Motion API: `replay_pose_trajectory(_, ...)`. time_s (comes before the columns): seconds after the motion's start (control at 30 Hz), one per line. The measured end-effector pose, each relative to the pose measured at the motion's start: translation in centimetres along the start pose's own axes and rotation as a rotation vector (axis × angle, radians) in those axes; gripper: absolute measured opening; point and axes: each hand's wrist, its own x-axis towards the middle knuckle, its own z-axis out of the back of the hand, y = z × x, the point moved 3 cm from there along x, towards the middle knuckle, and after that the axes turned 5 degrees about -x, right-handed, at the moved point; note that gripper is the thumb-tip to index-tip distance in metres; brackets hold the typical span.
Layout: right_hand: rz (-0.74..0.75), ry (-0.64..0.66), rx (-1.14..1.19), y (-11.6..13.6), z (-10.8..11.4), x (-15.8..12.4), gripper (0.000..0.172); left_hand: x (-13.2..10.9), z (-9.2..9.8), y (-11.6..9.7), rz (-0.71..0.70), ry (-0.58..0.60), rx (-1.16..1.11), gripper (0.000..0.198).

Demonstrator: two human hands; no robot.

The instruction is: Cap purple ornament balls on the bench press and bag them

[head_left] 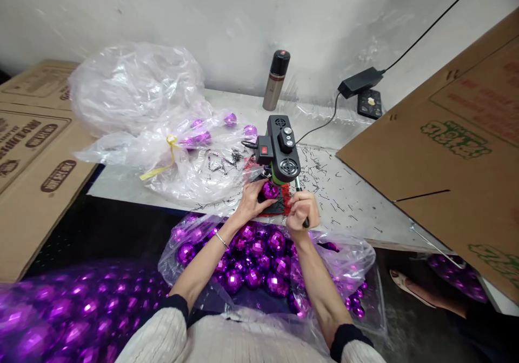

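Note:
My left hand is closed on a shiny purple faceted ball, thumb on the near side and fingers behind it. The ball sits under the front end of a black bench-top drill press, against its green lower rim; exactly where they touch is hidden. My right hand is wrapped round the machine's black-tipped lever, to the right of the ball. A red and black base lies beneath. In front of my body, an open clear bag holds many purple mirror balls.
Black bits litter the table. Left stand a clear plastic bag with a yellow tie and cardboard boxes. A spray can and power adapter are behind. A large carton leans at right, near another person's foot.

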Motion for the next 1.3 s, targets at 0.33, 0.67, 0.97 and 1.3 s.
replay_pose_trajectory(0.33, -0.152, 0.02, -0.068, 2.3, 0.7, 3.9, 0.042, -5.0, 6.8, -3.4, 0.294, 0.067, -0.164, 0.072)
replay_pose_trajectory(0.67, -0.227, -0.011, -0.056, 1.2, 0.4, 2.0, 0.043, -15.4, 10.0, -4.0, 0.493, 0.537, 0.084, 0.075)
replay_pose_trajectory(0.97, -0.181, -0.019, -0.041, 1.1, 0.4, 1.9, 0.042, -14.8, 8.4, -6.2, 0.401, 0.562, 0.174, 0.078)
replay_pose_trajectory(1.3, -0.161, -0.01, -0.035, 1.4, 0.6, 2.0, 0.039, 4.2, 17.1, 4.5, 0.367, -0.018, 0.391, 0.03)
